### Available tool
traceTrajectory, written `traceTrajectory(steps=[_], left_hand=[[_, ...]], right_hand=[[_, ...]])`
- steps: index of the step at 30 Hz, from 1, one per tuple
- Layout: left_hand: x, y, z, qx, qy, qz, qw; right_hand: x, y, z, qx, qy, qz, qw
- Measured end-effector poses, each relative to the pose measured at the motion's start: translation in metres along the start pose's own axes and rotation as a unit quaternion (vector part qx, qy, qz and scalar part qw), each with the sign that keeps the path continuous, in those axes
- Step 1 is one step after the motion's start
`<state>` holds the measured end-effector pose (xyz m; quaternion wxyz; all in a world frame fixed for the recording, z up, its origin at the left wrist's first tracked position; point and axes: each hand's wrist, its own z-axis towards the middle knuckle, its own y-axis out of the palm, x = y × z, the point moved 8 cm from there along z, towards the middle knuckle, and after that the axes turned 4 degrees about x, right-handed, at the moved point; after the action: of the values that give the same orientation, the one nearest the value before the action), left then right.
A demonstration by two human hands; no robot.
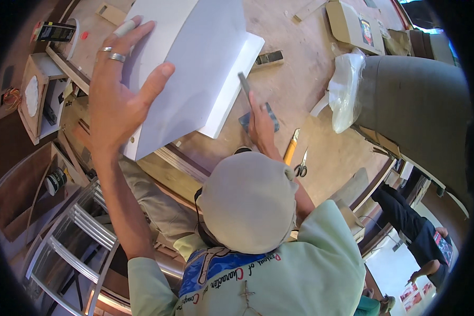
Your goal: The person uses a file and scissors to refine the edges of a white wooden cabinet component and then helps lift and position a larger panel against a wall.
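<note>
A large white panel piece (195, 68) with a projecting lip along its right side stands tilted over the tabletop (295, 89). My left hand (118, 100), with rings and a wrapped finger, lies on its left part, fingers spread and thumb stretched over the face. To the right of the lip, my right hand (260, 129) is closed around a narrow flat grey strip (244, 84), which looks like a file. The strip's tip points toward the lip; I cannot tell whether they touch. Partly under that hand is a dark flat square (272, 117), perhaps sandpaper.
Near my right forearm lie a yellow cutter knife (290, 148) and scissors (302, 167). Beyond the lip is a dark-topped block (268, 59). A cardboard box (347, 23), plastic wrap (347, 87) and large grey curved form (416, 110) occupy the right. A metal ladder (73, 255) stands lower left.
</note>
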<state>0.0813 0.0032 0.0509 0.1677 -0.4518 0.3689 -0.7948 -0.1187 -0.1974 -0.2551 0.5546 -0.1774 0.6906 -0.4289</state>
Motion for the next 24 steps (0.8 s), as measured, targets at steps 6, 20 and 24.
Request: traceTrajectory(steps=[6, 20, 24], left_hand=[[-0.001, 0.001, 0.0, -0.007, 0.005, 0.015, 1.0], [0.003, -0.001, -0.001, 0.007, 0.003, 0.004, 1.0], [-0.001, 0.001, -0.003, 0.003, 0.004, 0.011, 1.0]], right_hand=[[-0.003, -0.009, 0.038, -0.022, 0.04, 0.03, 0.998], [-0.01, -0.005, 0.01, -0.011, 0.032, 0.014, 0.999], [-0.007, -0.008, 0.046, 0.017, 0.046, 0.006, 0.999]])
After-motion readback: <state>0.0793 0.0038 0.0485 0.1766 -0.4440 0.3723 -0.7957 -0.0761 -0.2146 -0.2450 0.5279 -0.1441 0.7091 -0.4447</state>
